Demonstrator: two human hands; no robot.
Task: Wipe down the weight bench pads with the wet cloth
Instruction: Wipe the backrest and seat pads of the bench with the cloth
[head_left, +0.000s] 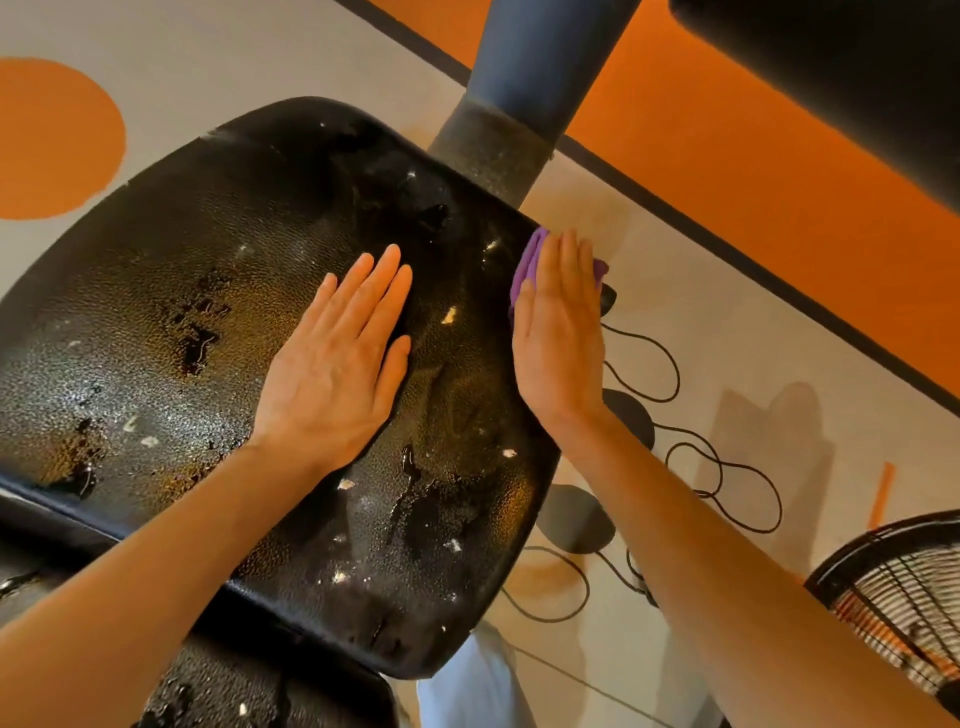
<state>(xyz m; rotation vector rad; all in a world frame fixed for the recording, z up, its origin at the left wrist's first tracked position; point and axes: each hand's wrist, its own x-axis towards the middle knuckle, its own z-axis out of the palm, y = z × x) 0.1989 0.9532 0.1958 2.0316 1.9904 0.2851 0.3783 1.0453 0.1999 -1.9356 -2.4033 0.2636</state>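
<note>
Orange and pale floor markings are showing behind a black weight bench pad (218, 322), which is glistening with droplets and carrying pale flecks. Cables (727, 467) and a fan (904, 597) are lying on the floor to the right. The left hand (337, 364) is resting flat on the pad's centre, fingers (374, 280) extended and together, gripping nothing. The right hand (558, 332) is pressing the purple wet cloth (530, 260) against the pad's right edge, fingers straight and together over the cloth. Judged step: wiping the side edge. Next move likely calls for drawing the cloth along the edge toward the near end, then crossing the top, where flecks are remaining.
</note>
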